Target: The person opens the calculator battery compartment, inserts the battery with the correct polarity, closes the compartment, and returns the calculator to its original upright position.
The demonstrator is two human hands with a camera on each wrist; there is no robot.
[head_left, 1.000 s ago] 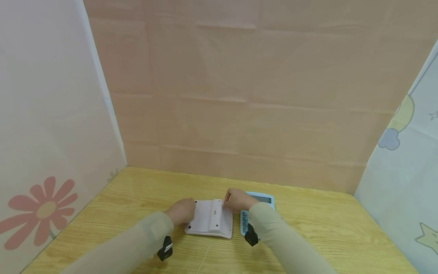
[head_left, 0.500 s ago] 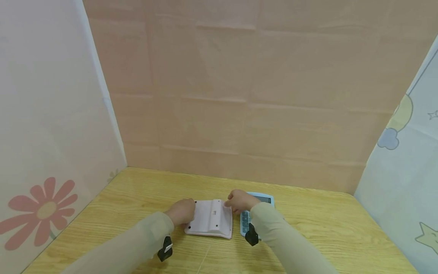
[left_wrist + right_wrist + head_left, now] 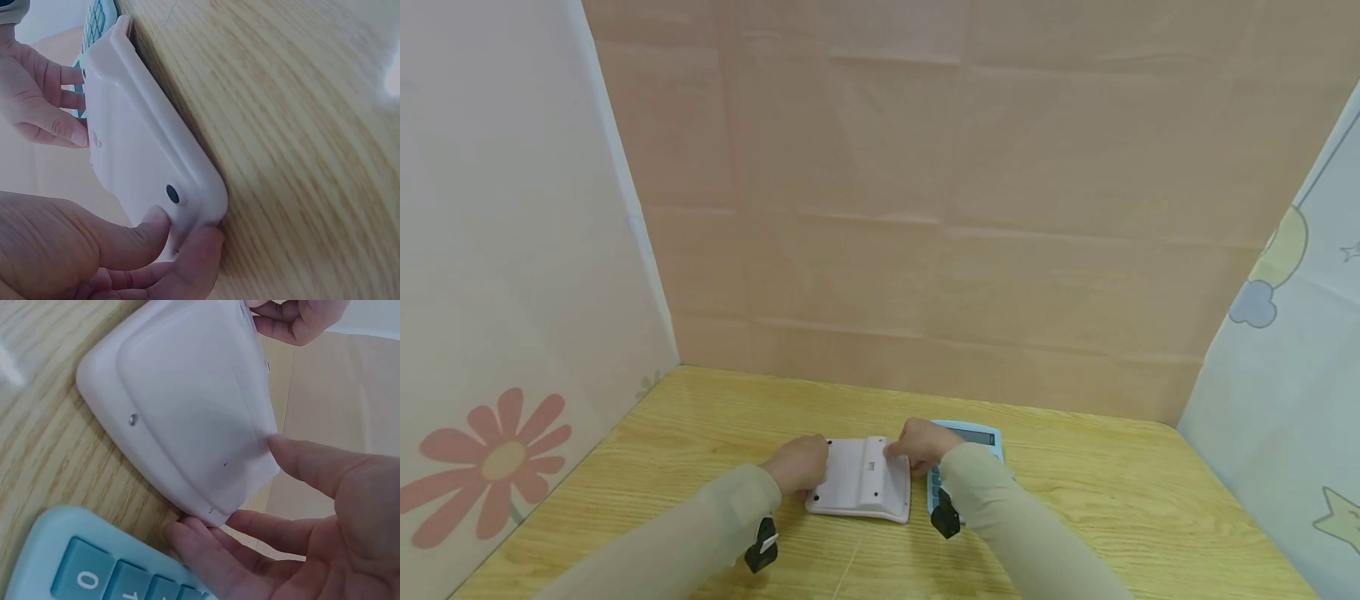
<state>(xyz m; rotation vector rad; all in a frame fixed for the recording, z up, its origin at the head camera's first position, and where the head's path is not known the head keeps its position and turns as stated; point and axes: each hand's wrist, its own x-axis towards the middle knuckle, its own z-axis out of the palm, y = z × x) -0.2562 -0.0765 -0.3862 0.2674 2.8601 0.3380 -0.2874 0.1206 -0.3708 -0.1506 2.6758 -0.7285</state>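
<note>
A pale pink calculator lies face down on the table, its back with rubber feet and screws turned up. At its left edge my left hand pinches the casing; in the left wrist view the thumb is on the back beside a black foot and a finger is at the rim. My right hand is at the opposite edge. There the right wrist view shows its thumb on the back and its other fingers along the edge. Beside this hand lies a light blue calculator, keys up, partly covered by the right hand and sleeve.
The wood-grain table extends to both sides. A beige sheet hangs behind it, with a flower-print sheet at left and a cartoon-print sheet at right. A black wrist strap piece hangs under the right sleeve.
The right hand shifted slightly right off the calculator's back, then came back left, its thumb now on the back. The left hand and both calculators have stayed in place.
</note>
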